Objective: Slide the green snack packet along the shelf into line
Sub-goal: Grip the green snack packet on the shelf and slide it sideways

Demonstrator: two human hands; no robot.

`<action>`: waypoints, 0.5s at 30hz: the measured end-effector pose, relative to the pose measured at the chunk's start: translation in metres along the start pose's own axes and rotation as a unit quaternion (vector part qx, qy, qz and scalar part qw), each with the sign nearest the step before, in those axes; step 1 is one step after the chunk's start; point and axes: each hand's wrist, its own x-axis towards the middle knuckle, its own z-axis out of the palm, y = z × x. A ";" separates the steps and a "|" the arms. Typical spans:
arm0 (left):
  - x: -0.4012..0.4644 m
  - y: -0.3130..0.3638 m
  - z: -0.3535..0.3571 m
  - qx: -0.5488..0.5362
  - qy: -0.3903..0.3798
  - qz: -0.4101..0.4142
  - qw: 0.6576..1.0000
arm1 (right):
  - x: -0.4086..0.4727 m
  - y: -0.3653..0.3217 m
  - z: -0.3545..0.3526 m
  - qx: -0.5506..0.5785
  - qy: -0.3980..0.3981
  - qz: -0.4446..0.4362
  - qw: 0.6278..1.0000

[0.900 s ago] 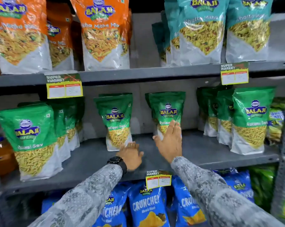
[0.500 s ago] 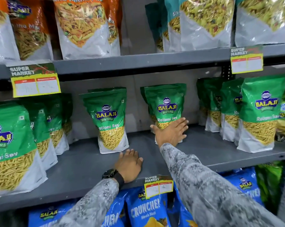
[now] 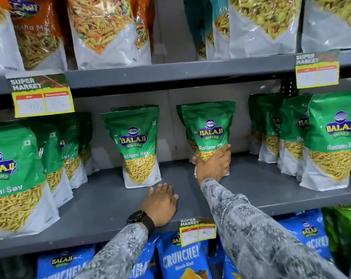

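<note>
The grey metal shelf [image 3: 102, 208] carries upright green packets. My right hand [image 3: 213, 166] wraps the lower front of the green snack packet [image 3: 209, 125], fingers curled on it, hiding its base. My left hand [image 3: 160, 204] lies flat, fingers together.

A supermarket aisle: price tags [image 3: 42, 96] on grey shelves [image 3: 170, 71] of snack packets [image 3: 139, 146].

Orange and teal snack bags [image 3: 102, 31] above, blue Cruncher packets [image 3: 180, 260] below, yellow price tags [image 3: 42, 97].
</note>
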 end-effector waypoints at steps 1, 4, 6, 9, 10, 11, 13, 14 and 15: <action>0.000 0.000 0.000 -0.002 -0.002 -0.001 1.000 | -0.001 0.000 -0.002 -0.001 0.000 -0.001 1.000; 0.001 -0.001 0.000 -0.001 -0.005 -0.002 1.000 | -0.006 0.003 -0.011 0.000 0.007 -0.004 1.000; 0.001 -0.001 0.000 -0.003 -0.007 -0.003 1.000 | -0.009 0.005 -0.018 0.004 0.010 -0.008 1.000; 0.000 0.000 -0.001 -0.007 -0.013 -0.005 1.000 | -0.013 0.009 -0.031 0.007 0.003 -0.007 1.000; 0.001 0.000 -0.001 -0.006 -0.013 -0.004 1.000 | -0.015 0.011 -0.036 0.010 0.000 -0.008 1.000; 0.001 0.000 -0.001 -0.005 -0.012 -0.004 1.000 | -0.016 0.012 -0.041 0.015 -0.001 -0.009 1.000; 0.002 -0.001 0.000 -0.004 -0.010 -0.002 1.000 | -0.020 0.016 -0.053 0.020 0.002 -0.012 1.000; 0.002 -0.002 0.001 -0.004 -0.011 -0.003 1.000 | -0.023 0.018 -0.059 0.021 0.002 -0.015 1.000; 0.002 -0.002 0.001 -0.003 -0.011 -0.004 1.000 | -0.026 0.019 -0.066 0.022 0.002 -0.017 1.000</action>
